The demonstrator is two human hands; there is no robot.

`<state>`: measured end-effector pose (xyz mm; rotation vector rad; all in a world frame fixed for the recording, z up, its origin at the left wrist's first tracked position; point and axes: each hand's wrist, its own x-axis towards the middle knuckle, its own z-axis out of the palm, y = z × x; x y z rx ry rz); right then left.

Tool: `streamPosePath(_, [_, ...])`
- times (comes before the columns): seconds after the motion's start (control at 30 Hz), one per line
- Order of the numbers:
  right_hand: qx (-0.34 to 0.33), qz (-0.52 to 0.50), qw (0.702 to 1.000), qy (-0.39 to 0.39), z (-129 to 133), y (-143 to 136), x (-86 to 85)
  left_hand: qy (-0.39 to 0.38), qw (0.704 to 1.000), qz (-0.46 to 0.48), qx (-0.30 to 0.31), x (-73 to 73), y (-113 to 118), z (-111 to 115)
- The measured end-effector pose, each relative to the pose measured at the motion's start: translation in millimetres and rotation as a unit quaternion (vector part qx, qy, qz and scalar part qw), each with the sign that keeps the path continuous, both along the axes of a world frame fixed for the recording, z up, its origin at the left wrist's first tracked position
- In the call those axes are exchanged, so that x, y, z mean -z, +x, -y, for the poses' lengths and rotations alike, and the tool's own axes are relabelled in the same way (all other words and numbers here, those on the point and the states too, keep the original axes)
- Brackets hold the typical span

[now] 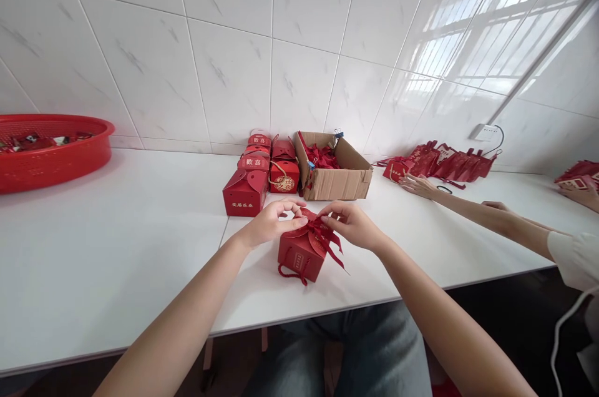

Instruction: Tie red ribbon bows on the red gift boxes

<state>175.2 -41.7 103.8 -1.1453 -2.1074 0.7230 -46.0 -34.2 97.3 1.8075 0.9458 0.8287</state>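
A red gift box (pixel 299 258) stands on the white table near its front edge, slightly turned, with a red cord handle hanging down its front. On its top is a red ribbon bow (pixel 322 235), one tail trailing down the right side. My left hand (pixel 274 222) is at the box's top left, thumb and fingers pinched at the bow. From the right, my right hand (pixel 349 222) pinches the bow's other side between thumb and fingers. The fingers partly cover the knot.
Behind the box are several closed red gift boxes (pixel 244 194) and a cardboard box (pixel 336 185) of red ribbons. A red plastic basket (pixel 56 163) stands far left. At right, a co-worker's hand (pixel 418 186) touches red flat pieces (pixel 433 161) by the wall.
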Motion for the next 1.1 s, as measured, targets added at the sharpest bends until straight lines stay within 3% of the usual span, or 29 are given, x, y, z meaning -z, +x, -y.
streamPosePath(0.1, [-0.006,0.011,0.998,0.055,0.1,-1.2,1.3,-0.006,1.000,0.014,0.000,0.9,0.3,-1.3])
streamPosePath(0.33, [-0.115,0.036,0.981,0.152,-1.2,2.9,7.9,-0.013,1.000,0.019,-0.021,3.4,7.1,-0.5])
streamPosePath(0.63, [-0.141,0.053,0.978,0.145,-3.5,10.2,11.1,0.015,0.997,0.003,-0.074,8.7,6.6,-4.0])
streamPosePath(0.97, [-0.123,0.041,0.983,0.130,-1.4,18.8,12.8,0.040,0.996,-0.011,-0.085,4.5,4.9,-4.1])
streamPosePath(1.1, [-0.059,0.019,0.990,0.124,2.9,11.2,9.7,0.036,0.995,0.001,-0.088,1.6,8.5,-0.4])
